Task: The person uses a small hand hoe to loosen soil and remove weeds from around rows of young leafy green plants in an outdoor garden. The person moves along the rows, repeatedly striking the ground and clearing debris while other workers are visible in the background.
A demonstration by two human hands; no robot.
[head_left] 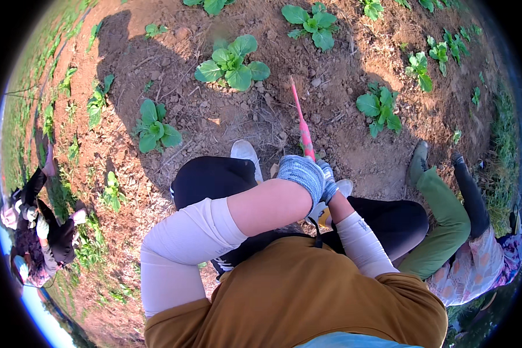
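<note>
I squat over brown soil, both hands in knitted work gloves. My left hand (303, 174) is wrapped around the lower end of a thin pink-red tool handle (300, 119). That handle slants up and away into the dirt. My right hand (329, 181) sits just behind and right of the left one, partly hidden by it, and appears to grip the same handle. The working end of the tool in the soil is too thin to make out. My white shoes (246, 153) flank the hands.
Leafy green seedlings (232, 64) (380, 107) (155, 130) dot the bed ahead. Another person's legs in green trousers (443, 203) crouch at my right. A third person (40, 226) bends over at the far left among weeds.
</note>
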